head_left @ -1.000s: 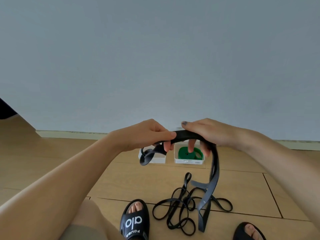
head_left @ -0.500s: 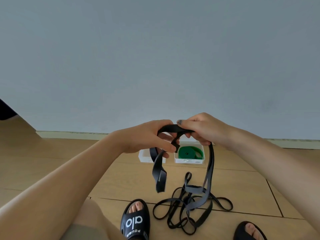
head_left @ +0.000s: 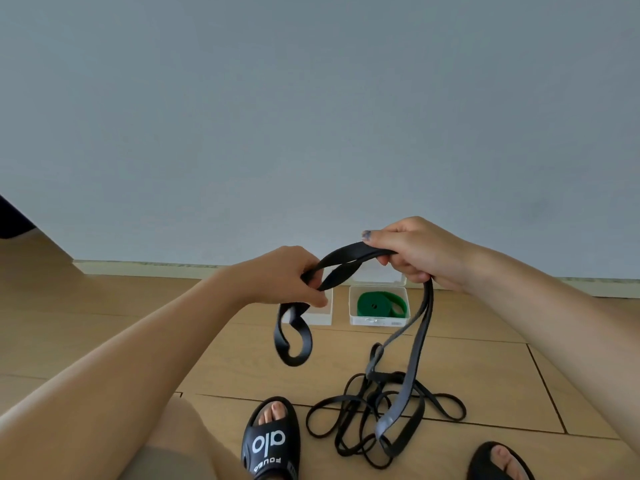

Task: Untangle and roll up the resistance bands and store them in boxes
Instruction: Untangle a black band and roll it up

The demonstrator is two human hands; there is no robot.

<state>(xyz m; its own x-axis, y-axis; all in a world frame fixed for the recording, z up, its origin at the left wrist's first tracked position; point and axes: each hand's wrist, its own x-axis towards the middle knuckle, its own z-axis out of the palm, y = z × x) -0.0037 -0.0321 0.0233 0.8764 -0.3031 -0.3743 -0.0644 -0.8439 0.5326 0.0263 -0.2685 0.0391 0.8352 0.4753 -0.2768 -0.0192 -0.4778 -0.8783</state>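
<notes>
A wide black band (head_left: 349, 259) is gripped between curled left hand (head_left: 287, 277) and right hand (head_left: 412, 251); its loose length apparently joins the tangle (head_left: 377, 420) on the floor (head_left: 207, 341).

Single head-worn view, forward and down, hands (head_left: 349, 268) near, floor (head_left: 485, 368) perhaps farther.

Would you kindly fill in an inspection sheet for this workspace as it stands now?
Surface: wooden floor, planks.
Job's things: wide black band held between both hands, its end looped below the left; tangled thin bands on the floor; green band rolled in right box; left box partly hidden.
Clutter: nothing seen.
Hands: left hand and right hand both grip the wide band.
Cables: nothing seen.
Surroundings: grey wall, baseboard, two black slippers.
</notes>
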